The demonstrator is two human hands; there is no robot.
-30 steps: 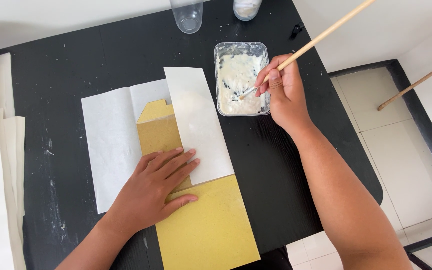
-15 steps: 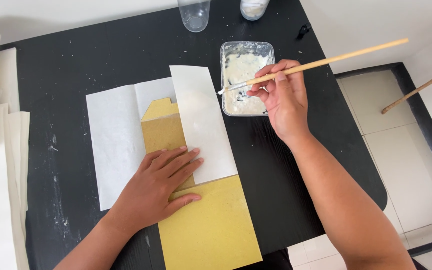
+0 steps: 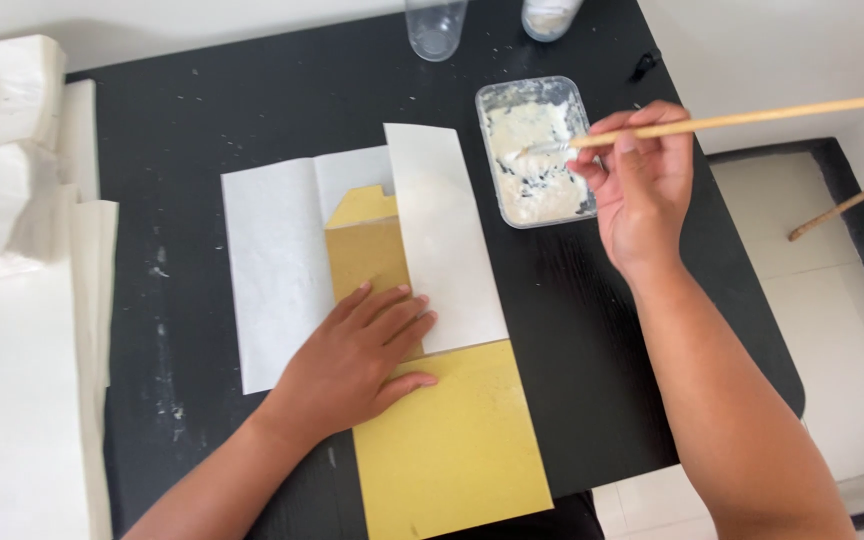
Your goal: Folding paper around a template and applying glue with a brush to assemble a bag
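A long wooden brush (image 3: 742, 118) is held in the right hand (image 3: 642, 185), with the fingers closed tight on the stick. Its tip is dipped in the white paste in a clear tray (image 3: 534, 150). The left hand (image 3: 357, 360) is laid flat and open on the white paper (image 3: 282, 260), where it meets the gold sheet (image 3: 447, 440), and nothing is gripped by it. One flap of the paper is folded over the gold. The step looks like paste being picked up. Next, a steady brush would be needed over the paper. The black desk (image 3: 202, 130) is speckled with dried bits. More white paper is stacked at the left (image 3: 12, 350). A pale tiled floor is seen on the right.
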